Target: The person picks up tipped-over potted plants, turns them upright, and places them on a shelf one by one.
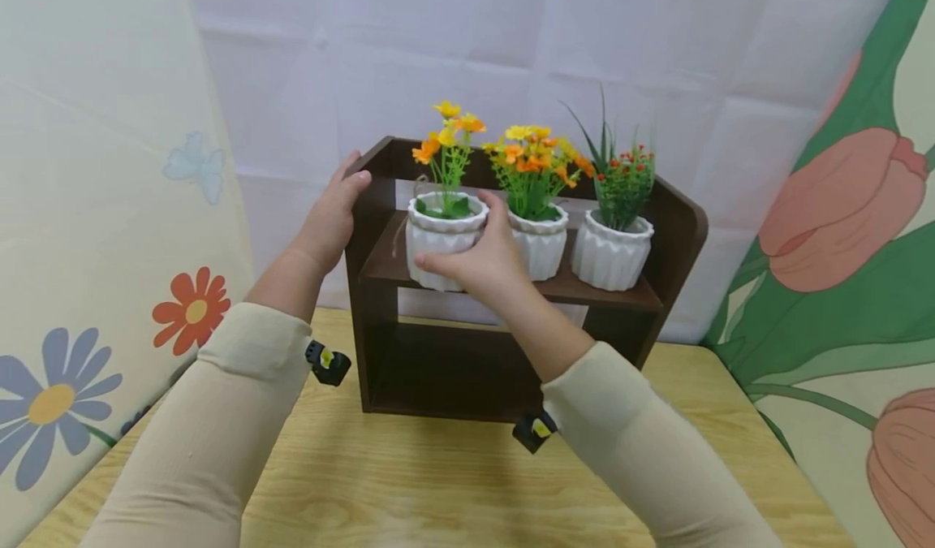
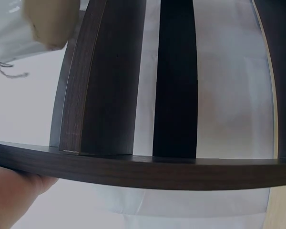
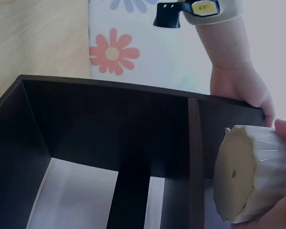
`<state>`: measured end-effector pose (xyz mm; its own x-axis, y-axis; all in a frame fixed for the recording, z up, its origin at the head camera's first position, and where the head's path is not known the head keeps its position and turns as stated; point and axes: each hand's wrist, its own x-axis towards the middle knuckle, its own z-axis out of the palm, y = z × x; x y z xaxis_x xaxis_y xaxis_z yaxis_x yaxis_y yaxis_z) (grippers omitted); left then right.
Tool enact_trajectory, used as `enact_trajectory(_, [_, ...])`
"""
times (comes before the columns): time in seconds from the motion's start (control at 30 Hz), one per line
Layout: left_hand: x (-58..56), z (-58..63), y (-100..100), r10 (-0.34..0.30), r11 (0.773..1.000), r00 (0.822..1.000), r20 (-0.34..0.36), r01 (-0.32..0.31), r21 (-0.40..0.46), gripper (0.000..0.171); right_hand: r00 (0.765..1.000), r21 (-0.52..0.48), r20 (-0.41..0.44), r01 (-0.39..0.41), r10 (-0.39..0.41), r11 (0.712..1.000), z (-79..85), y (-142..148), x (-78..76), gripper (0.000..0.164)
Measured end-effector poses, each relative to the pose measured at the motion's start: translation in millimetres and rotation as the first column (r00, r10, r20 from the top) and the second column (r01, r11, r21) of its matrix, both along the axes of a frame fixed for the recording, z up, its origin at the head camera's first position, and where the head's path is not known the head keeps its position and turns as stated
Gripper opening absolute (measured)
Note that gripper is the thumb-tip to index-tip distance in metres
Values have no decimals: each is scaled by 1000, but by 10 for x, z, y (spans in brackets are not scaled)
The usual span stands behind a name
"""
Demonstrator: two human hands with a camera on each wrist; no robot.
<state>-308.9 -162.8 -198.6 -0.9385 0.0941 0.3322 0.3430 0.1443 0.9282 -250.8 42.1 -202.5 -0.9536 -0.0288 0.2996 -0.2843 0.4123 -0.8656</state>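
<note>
A white ribbed flower pot (image 1: 431, 243) with yellow and orange flowers is held in my right hand (image 1: 491, 260), thumb in front and fingers at its far right side. In the right wrist view its pale underside (image 3: 234, 174), with a small hole, faces the camera, tilted near the upper shelf. My left hand (image 1: 329, 219) grips the left side panel of a dark brown two-tier shelf (image 1: 372, 321) near its top, thumb at the front edge. The left wrist view shows that hand partly, below the panel (image 2: 157, 174).
On the upper tier stand a white pot (image 1: 540, 248) with yellow-orange flowers and another white pot (image 1: 612, 256) with red-dotted greenery. The shelf stands on a wooden table (image 1: 409, 483). A white cloth (image 1: 467, 36) hangs behind, and flower-printed panels (image 1: 840, 304) flank both sides.
</note>
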Motion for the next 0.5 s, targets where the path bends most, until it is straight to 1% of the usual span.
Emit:
enact_trajectory(0.23, [8, 5, -2, -9, 1000, 1000, 3, 9, 8, 62, 998, 8, -21, 58, -58, 998, -24, -60, -159, 113])
enact_trajectory(0.5, [-10, 4, -2, -7, 1000, 1000, 10, 7, 14, 62, 994, 23, -44, 102, -101, 995, -57, -131, -336, 111])
